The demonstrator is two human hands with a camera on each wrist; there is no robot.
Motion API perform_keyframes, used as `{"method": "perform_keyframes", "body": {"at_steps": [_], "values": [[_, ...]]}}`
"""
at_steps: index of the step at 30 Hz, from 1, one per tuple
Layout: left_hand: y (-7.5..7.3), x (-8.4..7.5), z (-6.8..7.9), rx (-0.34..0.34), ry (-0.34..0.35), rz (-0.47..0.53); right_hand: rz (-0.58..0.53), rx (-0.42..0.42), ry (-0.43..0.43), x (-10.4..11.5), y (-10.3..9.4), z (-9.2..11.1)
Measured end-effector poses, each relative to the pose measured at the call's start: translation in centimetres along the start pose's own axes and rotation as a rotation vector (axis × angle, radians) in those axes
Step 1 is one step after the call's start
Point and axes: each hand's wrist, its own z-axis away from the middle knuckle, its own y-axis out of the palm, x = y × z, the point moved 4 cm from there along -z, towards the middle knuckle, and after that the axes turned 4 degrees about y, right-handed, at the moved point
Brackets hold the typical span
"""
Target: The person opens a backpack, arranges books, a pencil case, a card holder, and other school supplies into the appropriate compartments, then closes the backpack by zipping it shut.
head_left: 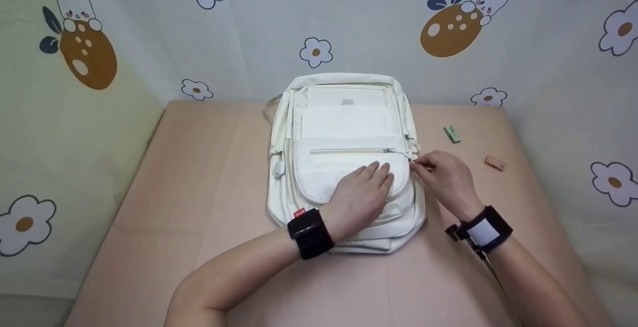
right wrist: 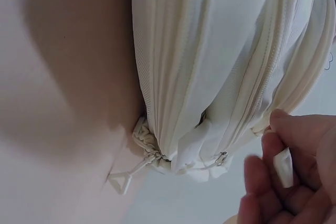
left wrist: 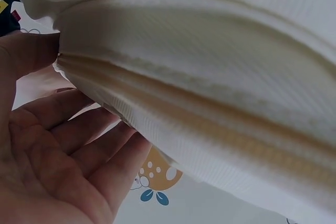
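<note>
A white backpack [head_left: 344, 122] lies with its front panel facing up on the table. Spread over the lower front pocket is my left hand [head_left: 360, 202], its fingers nearly straight against the fabric. At the bag's right side my right hand [head_left: 446, 182] pinches a zipper pull between thumb and forefinger. The pull's white end [right wrist: 284, 167] shows against the fingers in the right wrist view. Another triangular zipper pull [right wrist: 121, 183] hangs loose near the bag's side. A front-pocket zipper [head_left: 351, 151] runs across the panel, its teeth together.
A small green block [head_left: 452, 134] and a small pink block [head_left: 495, 163] lie right of the backpack on the pinkish table [head_left: 199, 177]. A patterned curtain [head_left: 264, 28] with rabbits and flowers stands behind and along both sides.
</note>
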Motion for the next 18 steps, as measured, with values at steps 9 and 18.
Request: {"method": "perform_keyframes", "body": {"at_steps": [9,18], "values": [[0.1,0.0,-0.1,0.0,-0.011,0.012,0.075,0.009,-0.117,2.0,-1.2,1.5],[0.1,0.2,0.2,0.014,0.005,0.002,0.126,0.051,-0.156,3.3,-1.7,3.3]]}}
